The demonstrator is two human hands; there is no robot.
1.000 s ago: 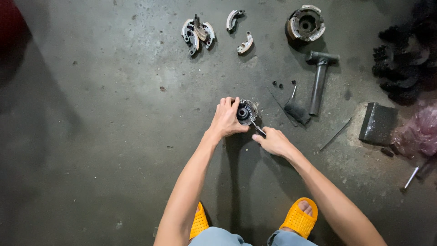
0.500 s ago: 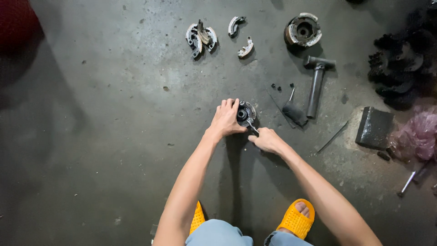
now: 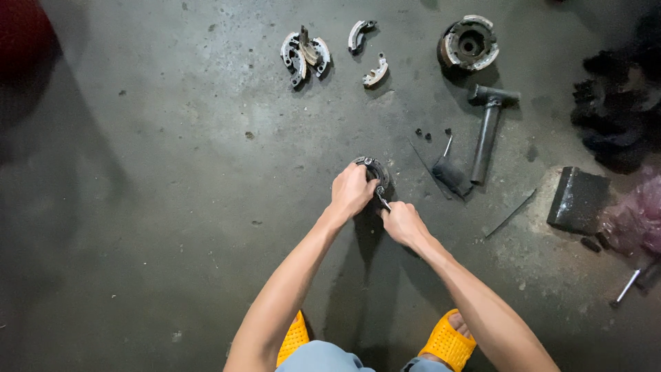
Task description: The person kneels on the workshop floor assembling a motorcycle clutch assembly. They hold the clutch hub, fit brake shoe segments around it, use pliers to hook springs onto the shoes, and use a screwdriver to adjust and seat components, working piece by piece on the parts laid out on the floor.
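Note:
A small round metal part point(image 3: 375, 169) lies on the concrete floor point(image 3: 172, 207) in front of me. My left hand point(image 3: 351, 191) is clamped over its left side and holds it down. My right hand point(image 3: 403, 222) grips a thin metal tool point(image 3: 381, 200) whose tip reaches into the round part. Most of the part is hidden under my left fingers.
Curved metal shoes point(image 3: 303, 54) and two single ones point(image 3: 367, 48) lie far ahead, beside a round drum-like assembly point(image 3: 469, 43). A T-shaped black tool point(image 3: 487, 129), a dark block point(image 3: 577, 198), a thin rod point(image 3: 509, 214) and black rags point(image 3: 616, 103) lie to the right. My yellow sandals point(image 3: 447, 341) are below.
Both hands have stayed on the round part. My right hand with the tool has shifted slightly left and closer to the part.

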